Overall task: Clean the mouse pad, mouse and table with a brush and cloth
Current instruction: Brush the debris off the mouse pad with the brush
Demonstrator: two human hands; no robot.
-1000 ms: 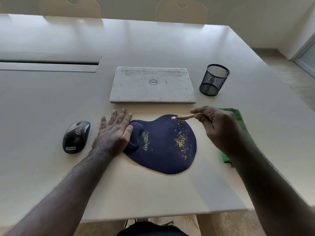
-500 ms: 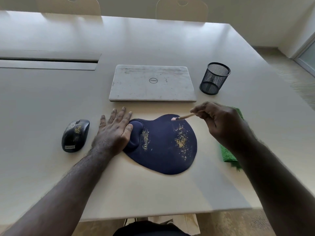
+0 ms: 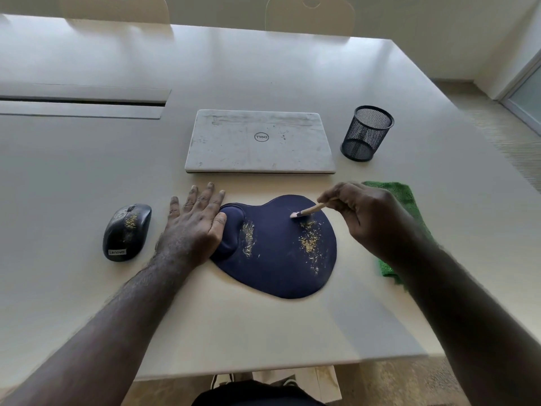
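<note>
Starting pad sweep: right hand (image 3: 369,218) fingers pinching brush (image 3: 307,212) at crumbs (image 3: 310,244) on mouse pad (image 3: 278,259), left hand (image 3: 193,230) lying flat bracing it; mouse (image 3: 126,232), counter (image 3: 87,177), cloth (image 3: 404,194) pending.

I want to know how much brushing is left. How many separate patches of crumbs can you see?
3. One on the mouse pad beside its wrist rest, one on the pad's right part below the brush, one atop the mouse. Finer specks may be missed.
</note>
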